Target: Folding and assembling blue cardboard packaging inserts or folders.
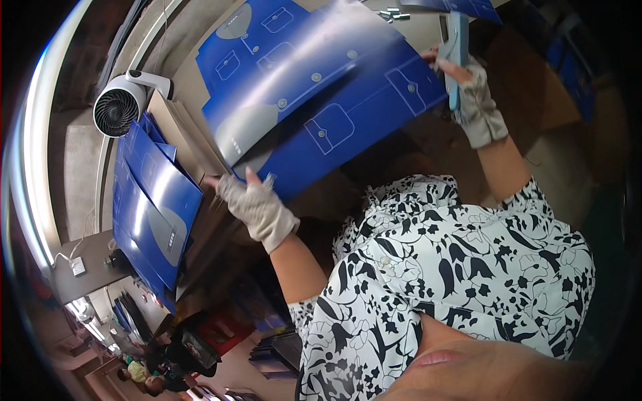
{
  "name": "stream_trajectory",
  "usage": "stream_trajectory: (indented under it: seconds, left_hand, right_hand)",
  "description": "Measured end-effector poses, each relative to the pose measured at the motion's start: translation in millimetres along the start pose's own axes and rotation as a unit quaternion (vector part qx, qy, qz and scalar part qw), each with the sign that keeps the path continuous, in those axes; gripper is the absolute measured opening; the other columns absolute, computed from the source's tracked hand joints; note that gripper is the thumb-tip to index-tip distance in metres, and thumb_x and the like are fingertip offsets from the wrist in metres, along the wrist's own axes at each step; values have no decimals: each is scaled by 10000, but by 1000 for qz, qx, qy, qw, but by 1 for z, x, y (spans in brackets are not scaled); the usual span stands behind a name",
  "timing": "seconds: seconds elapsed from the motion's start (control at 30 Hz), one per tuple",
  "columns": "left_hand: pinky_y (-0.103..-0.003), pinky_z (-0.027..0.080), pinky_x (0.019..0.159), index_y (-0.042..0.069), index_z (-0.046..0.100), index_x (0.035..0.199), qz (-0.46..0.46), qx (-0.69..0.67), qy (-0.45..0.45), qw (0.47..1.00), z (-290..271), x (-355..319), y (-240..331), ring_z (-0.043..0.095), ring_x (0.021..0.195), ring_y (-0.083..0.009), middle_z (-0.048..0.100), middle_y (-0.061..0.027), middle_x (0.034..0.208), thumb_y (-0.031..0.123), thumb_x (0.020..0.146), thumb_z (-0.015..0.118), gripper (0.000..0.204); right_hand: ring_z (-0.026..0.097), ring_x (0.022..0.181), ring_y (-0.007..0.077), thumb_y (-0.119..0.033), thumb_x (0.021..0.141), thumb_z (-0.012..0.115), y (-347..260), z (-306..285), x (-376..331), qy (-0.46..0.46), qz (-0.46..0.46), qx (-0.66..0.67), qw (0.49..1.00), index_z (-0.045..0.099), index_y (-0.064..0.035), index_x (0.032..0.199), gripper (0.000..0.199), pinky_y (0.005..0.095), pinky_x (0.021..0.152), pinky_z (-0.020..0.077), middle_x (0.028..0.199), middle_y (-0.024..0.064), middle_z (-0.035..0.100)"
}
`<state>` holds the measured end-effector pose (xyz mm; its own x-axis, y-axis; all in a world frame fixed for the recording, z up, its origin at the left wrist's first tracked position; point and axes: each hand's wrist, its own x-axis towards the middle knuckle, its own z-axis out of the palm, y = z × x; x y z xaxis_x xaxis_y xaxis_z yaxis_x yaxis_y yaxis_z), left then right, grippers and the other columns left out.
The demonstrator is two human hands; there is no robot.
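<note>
A blue printed folder (374,113), marked with pocket outlines and a silver-grey patch, lies spread out in front of me, its upper layer bowed up and glossy. My left hand (257,207), in a pale fingerless glove, is at the folder's lower left corner, thumb and forefinger spread apart. Whether the fingertips touch the sheet is unclear. At the folder's right end, my right hand (473,97), gloved the same way, grips a long light-blue tool (457,60) that looks like a stapler. Its jaws and working end cannot be made out.
More blue sheets (257,33) lie behind the folder. Several small silver metal pieces (393,15) are at the far edge. To the left stand a white fan (120,105) and a stack of blue folders (150,200). A brown carton (545,93) sits right. People (144,374) are in the background.
</note>
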<state>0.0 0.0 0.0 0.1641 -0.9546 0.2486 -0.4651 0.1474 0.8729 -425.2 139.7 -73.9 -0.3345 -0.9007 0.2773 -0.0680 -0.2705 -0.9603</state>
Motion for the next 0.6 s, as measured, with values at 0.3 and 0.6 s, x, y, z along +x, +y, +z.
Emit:
stream_trajectory:
  seconds: [0.3,0.6]
  left_hand:
    - [-450,554,861,67,444,1370,-373,-482,-103,786,-24,-76,-21,625,1040,-300,601,-135,1195,147,919,595,482]
    - [-292,518,617,85,553,1061,-494,-442,-191,724,58,-109,24,626,792,-182,605,-61,885,140,898,674,210]
  right_hand:
    - [637,765,147,-203,931,547,-75,9,19,309,174,10,935,650,-38,1152,294,248,672,508,952,113,686]
    - [578,867,146,-243,809,757,-43,110,-86,59,143,-75,985,559,0,1211,510,294,778,494,1020,74,601]
